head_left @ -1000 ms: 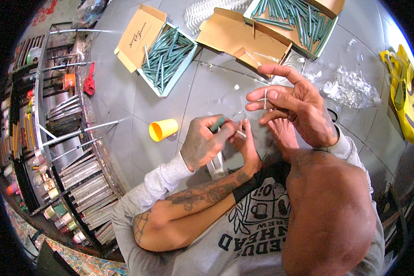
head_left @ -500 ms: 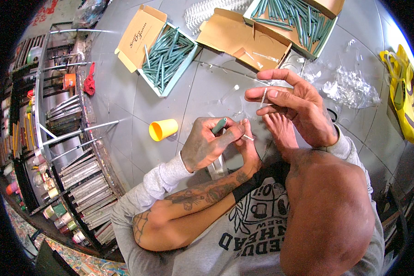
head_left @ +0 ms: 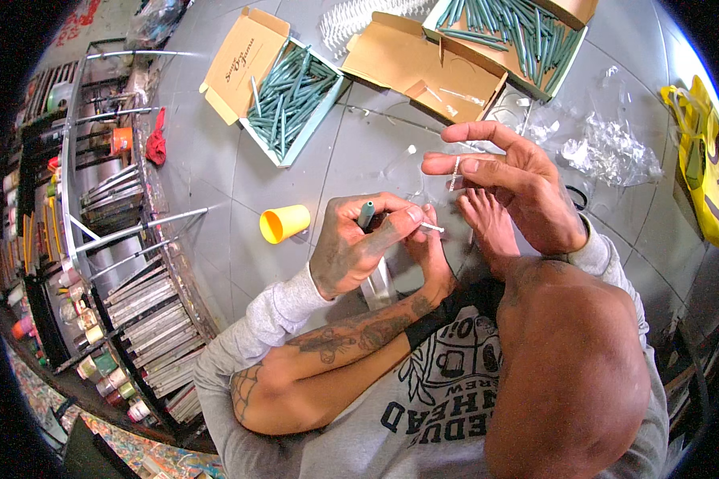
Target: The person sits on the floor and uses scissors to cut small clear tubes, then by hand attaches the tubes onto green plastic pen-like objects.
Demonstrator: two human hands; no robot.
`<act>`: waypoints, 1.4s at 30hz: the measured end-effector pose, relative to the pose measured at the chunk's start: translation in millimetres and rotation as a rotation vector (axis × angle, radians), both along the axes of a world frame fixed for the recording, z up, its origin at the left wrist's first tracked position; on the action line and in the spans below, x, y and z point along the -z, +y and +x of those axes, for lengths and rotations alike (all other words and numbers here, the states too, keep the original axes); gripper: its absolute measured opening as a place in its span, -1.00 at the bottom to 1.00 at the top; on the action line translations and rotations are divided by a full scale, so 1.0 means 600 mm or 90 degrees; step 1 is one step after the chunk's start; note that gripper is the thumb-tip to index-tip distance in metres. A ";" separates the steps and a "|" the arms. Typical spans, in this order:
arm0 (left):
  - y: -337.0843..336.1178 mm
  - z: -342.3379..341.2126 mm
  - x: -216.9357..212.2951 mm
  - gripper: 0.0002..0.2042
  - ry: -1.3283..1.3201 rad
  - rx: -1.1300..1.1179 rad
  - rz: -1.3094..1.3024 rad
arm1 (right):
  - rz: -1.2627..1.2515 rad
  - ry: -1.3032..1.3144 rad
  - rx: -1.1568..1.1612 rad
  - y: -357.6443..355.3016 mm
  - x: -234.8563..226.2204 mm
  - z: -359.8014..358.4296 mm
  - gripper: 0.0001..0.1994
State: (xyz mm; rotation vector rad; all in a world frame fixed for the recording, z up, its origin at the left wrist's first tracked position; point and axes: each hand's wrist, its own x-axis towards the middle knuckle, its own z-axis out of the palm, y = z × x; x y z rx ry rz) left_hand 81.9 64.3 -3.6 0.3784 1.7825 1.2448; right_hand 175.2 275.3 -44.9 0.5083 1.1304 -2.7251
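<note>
The green barrel (head_left: 366,215) in my left hand (head_left: 356,247) has tipped more upright; those fingers also pinch a white rod (head_left: 432,227). Apart from it, my right hand (head_left: 529,184) clasps a spring (head_left: 455,172). Beyond, toward the floor's (head_left: 216,164) left edge, lies an open box of barrels (head_left: 236,89).

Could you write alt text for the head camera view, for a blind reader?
A person's left hand holds a slim green tube and a thin white stick, while the right hand holds a small pale coil. Beyond the hands, open boxes of green tubes lie on a grey tiled floor, with a yellow cup to the left.
</note>
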 end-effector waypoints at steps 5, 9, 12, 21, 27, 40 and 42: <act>-0.001 -0.022 -0.002 -0.73 -0.197 -0.126 -0.079 | -0.032 -0.024 0.017 -0.002 -0.004 0.000 -0.64; -0.003 -0.034 0.018 -0.66 -0.478 -0.312 0.017 | -0.032 0.002 -0.020 -0.008 0.017 -0.002 -0.63; 0.001 -0.041 0.017 -0.68 -0.538 -0.298 0.048 | -0.062 0.032 -0.037 -0.012 0.022 -0.004 -0.60; 0.000 -0.043 0.008 -0.75 -0.542 -0.310 0.056 | -0.005 0.010 -0.023 -0.012 0.017 -0.002 -0.60; -0.004 -0.037 0.015 -0.74 -0.428 -0.326 0.026 | -0.016 0.007 -0.049 -0.003 0.008 0.000 -0.61; -0.001 -0.025 0.023 -0.76 -0.342 -0.328 -0.037 | 0.032 0.022 -0.052 0.000 0.018 0.003 -0.60; -0.005 -0.025 0.029 -0.77 -0.312 -0.342 -0.074 | 0.054 0.001 -0.068 0.002 0.019 0.003 -0.60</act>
